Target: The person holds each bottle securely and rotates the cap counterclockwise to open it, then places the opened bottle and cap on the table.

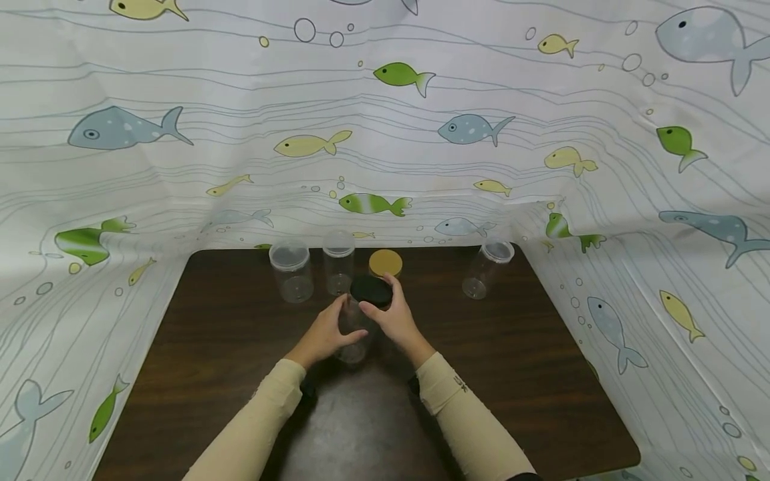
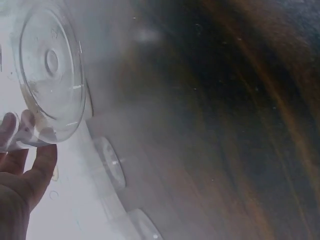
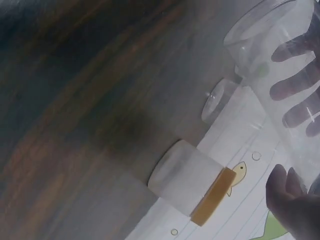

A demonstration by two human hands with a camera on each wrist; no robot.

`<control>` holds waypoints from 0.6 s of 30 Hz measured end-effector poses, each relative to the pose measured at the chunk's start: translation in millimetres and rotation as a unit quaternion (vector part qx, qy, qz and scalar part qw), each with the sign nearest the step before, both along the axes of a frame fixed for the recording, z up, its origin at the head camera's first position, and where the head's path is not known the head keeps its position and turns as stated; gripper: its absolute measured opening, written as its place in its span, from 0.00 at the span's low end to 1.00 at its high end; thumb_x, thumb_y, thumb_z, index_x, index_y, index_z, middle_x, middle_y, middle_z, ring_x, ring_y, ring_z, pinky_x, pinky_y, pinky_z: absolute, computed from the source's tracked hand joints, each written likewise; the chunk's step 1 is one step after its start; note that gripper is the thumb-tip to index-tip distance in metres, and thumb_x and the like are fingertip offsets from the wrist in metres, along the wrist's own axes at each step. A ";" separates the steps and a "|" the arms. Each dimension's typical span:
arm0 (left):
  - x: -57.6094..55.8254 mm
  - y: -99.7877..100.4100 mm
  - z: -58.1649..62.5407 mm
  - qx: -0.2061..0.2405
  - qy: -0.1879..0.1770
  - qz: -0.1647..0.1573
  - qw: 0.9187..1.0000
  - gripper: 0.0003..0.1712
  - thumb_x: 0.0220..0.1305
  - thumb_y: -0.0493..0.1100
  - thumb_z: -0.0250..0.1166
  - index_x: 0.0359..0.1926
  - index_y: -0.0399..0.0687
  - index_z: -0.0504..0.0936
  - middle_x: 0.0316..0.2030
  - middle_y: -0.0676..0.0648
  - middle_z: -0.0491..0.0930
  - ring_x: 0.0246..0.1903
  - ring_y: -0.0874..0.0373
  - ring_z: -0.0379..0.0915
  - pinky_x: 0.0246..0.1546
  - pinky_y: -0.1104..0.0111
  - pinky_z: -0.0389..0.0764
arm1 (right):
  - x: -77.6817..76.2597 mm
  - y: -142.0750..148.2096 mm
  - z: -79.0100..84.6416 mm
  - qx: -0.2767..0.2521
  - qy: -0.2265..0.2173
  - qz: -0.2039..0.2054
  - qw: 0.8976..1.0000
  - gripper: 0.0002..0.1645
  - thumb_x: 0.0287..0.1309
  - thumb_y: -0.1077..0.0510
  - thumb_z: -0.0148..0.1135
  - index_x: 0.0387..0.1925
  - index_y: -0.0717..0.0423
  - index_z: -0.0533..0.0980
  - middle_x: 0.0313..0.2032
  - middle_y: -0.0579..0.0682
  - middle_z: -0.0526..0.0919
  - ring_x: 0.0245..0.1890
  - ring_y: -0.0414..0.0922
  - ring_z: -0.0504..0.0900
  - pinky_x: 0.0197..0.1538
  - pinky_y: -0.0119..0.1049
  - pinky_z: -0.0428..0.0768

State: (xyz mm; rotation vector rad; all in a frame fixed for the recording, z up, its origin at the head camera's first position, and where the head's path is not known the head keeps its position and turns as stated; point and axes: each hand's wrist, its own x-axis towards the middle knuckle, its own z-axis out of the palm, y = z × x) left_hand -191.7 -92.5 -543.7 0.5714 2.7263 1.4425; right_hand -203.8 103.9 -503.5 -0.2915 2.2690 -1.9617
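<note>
A clear plastic jar [image 1: 351,350] with a black lid [image 1: 371,291] is between both hands, in the middle of the table. My left hand [image 1: 325,332] holds its side, fingers curved round the clear wall; the left wrist view shows the jar's round base [image 2: 52,65] raised off the tabletop. At the top, my right hand [image 1: 397,322] grips the black lid with thumb and fingers on opposite edges. In the right wrist view, left-hand fingers show through the clear wall, and right-hand fingertips [image 3: 282,185] are near the jar's top. Whether the lid is seated cannot be seen.
Behind the hands stands a clear jar with a yellow-orange lid [image 1: 385,262]. Two more clear jars, one wider [image 1: 291,270] and one narrower [image 1: 339,267], stand at back left. Another clear jar [image 1: 486,270] is at back right. A fish-print sheet [image 1: 385,153] surrounds the dark wooden table [image 1: 541,374].
</note>
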 end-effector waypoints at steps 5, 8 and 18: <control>3.3 -2.8 1.3 0.001 -0.005 -0.004 1.000 0.55 0.58 0.54 0.77 0.74 0.31 0.58 0.65 0.32 0.71 0.64 0.37 0.70 0.62 0.42 0.70 | 1.3 -2.1 -1.7 -0.052 -0.046 -0.008 0.998 0.57 0.61 0.54 0.72 0.79 0.56 0.47 0.73 0.61 0.61 0.67 0.56 0.68 0.67 0.51 0.69; 4.3 -4.3 0.9 0.002 -0.013 -0.001 1.000 0.55 0.58 0.54 0.76 0.74 0.30 0.58 0.67 0.31 0.68 0.65 0.37 0.68 0.63 0.42 0.69 | 2.2 -2.8 -2.0 -0.073 -0.062 -0.006 0.995 0.53 0.62 0.55 0.71 0.78 0.56 0.50 0.70 0.62 0.64 0.65 0.55 0.71 0.65 0.48 0.71; 5.3 -6.4 4.5 0.061 -0.066 -0.009 0.996 0.54 0.57 0.52 0.77 0.74 0.36 0.58 0.70 0.30 0.65 0.69 0.35 0.62 0.66 0.40 0.64 | 1.1 -9.3 -2.6 -0.136 -0.070 0.006 0.988 0.47 0.60 0.57 0.71 0.76 0.53 0.58 0.64 0.60 0.71 0.57 0.48 0.76 0.59 0.39 0.73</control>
